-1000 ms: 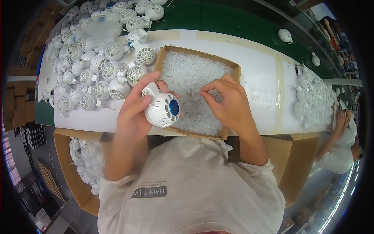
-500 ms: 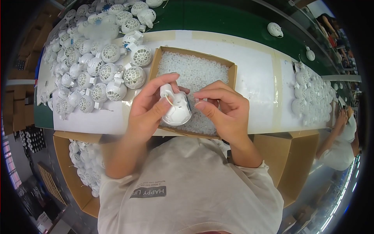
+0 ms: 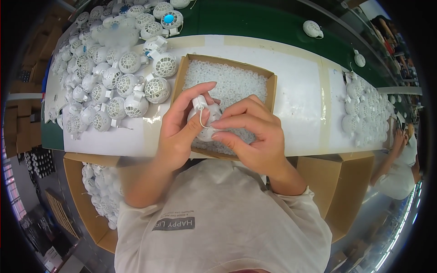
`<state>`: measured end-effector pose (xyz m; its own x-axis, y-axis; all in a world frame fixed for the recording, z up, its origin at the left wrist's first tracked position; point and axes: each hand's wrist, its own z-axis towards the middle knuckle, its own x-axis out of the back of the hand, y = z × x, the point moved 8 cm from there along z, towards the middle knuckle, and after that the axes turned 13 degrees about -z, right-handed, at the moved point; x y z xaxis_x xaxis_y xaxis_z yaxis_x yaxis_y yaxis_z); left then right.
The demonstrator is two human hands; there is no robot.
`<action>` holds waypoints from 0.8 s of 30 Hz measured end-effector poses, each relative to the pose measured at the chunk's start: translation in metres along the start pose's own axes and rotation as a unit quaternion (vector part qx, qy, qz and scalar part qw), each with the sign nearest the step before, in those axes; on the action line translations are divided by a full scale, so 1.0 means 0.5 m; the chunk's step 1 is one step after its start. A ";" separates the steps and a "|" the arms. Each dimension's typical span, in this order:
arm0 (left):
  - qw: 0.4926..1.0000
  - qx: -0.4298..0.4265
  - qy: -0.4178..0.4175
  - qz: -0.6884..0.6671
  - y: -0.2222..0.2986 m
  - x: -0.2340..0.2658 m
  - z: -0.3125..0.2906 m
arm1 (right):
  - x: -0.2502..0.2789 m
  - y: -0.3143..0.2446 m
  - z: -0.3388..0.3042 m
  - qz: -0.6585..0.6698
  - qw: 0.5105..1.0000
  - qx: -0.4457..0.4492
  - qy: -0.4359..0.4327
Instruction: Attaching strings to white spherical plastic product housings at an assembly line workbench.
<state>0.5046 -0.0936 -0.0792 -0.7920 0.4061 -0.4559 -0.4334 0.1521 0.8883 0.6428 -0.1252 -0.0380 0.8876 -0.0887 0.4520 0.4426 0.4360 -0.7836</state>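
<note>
My left hand (image 3: 178, 129) is closed around a small white round-bodied fan (image 3: 208, 134), with its neck-like end up and a thin white cord loop hanging over it. Against the right side of the fan, my right hand (image 3: 260, 134) has its thumb and fingers drawn together in a pinch. Whatever lies between those fingertips is too small or hidden to make out. Both hands are above a shallow cardboard tray (image 3: 271, 93) filled with small clear plastic pieces (image 3: 223, 75).
Many similar white fans with round grilles (image 3: 129, 62) are heaped on the left of the white table (image 3: 300, 118). More sit in a carton (image 3: 75, 182) below left. Another open carton (image 3: 350, 182) stands below right. Beyond, a green belt (image 3: 255, 20) carries a fan (image 3: 312, 29). A co-worker (image 3: 396, 168) is at far right.
My right hand has moved left, its fingertips going from beside the fan to touching it. The fan is tilted differently. Fans on the green belt have shifted left; one with a blue centre now shows.
</note>
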 end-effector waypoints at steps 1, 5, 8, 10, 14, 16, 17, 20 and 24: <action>1.000 -0.003 0.008 -0.005 -0.002 0.001 0.001 | 0.000 -0.009 0.000 -0.014 1.000 0.016 0.006; 0.999 0.000 0.037 -0.037 -0.009 -0.007 0.001 | 0.002 -0.017 -0.007 -0.034 0.998 0.017 0.054; 0.998 0.010 0.038 -0.053 -0.007 -0.013 0.003 | -0.008 0.000 -0.014 0.052 0.997 -0.001 0.058; 0.998 0.025 0.019 -0.057 -0.006 -0.022 0.007 | -0.010 0.003 -0.016 0.093 0.994 -0.011 0.060; 0.999 -0.019 -0.004 0.033 0.005 -0.011 -0.005 | -0.001 0.000 -0.021 0.066 0.993 -0.018 0.092; 0.998 -0.033 0.007 0.050 0.001 -0.010 -0.007 | 0.002 -0.007 -0.021 0.043 0.995 0.000 0.094; 0.996 -0.048 0.017 0.068 0.000 -0.011 -0.007 | 0.003 -0.011 -0.022 0.031 0.995 0.008 0.096; 0.995 -0.057 0.038 0.069 0.003 -0.021 -0.003 | 0.001 -0.035 -0.025 -0.034 0.989 0.066 0.127; 0.996 -0.039 0.063 0.047 -0.003 -0.026 -0.001 | 0.008 -0.058 -0.037 -0.131 0.973 0.092 0.168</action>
<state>0.5151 -0.0996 -0.0745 -0.8763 0.2982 -0.3783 -0.3830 0.0452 0.9227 0.6359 -0.1547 -0.0213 0.7532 -0.4926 0.4359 0.6557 0.5094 -0.5573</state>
